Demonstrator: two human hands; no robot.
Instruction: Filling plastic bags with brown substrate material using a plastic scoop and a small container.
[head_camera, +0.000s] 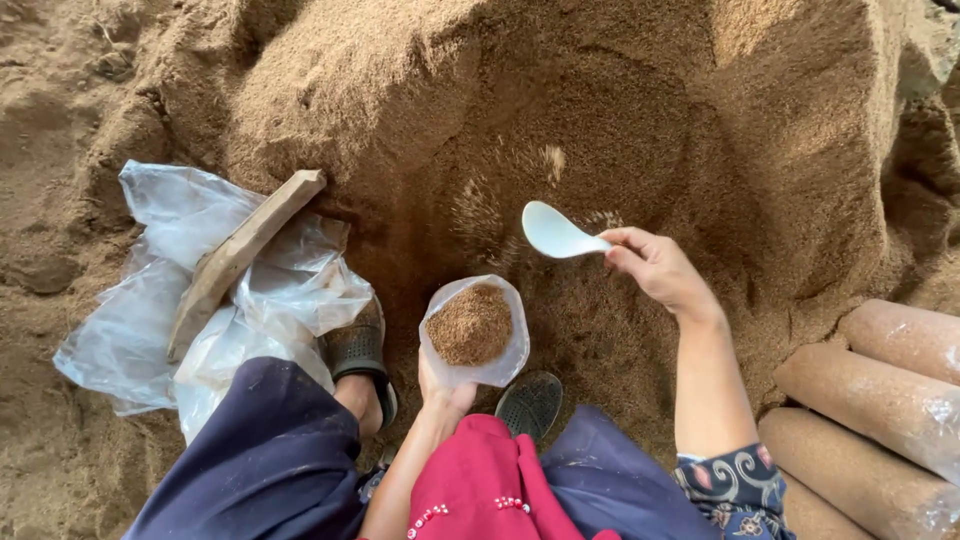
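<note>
My left hand (443, 394) grips a small clear plastic bag (475, 333) from below, holding it upright with its mouth open; brown sawdust fills it partway. My right hand (655, 268) holds a white plastic scoop (553, 233) by the handle, bowl pointing left, a little above and to the right of the bag. The scoop's bowl looks empty. Both hands hover in front of a large sawdust pile (560, 100).
A heap of clear plastic bags (165, 290) lies at left with a flat wooden stick (240, 255) on top. Several filled cylindrical bags (885, 400) are stacked at right. My sandalled feet (358, 350) rest on the sawdust below the bag.
</note>
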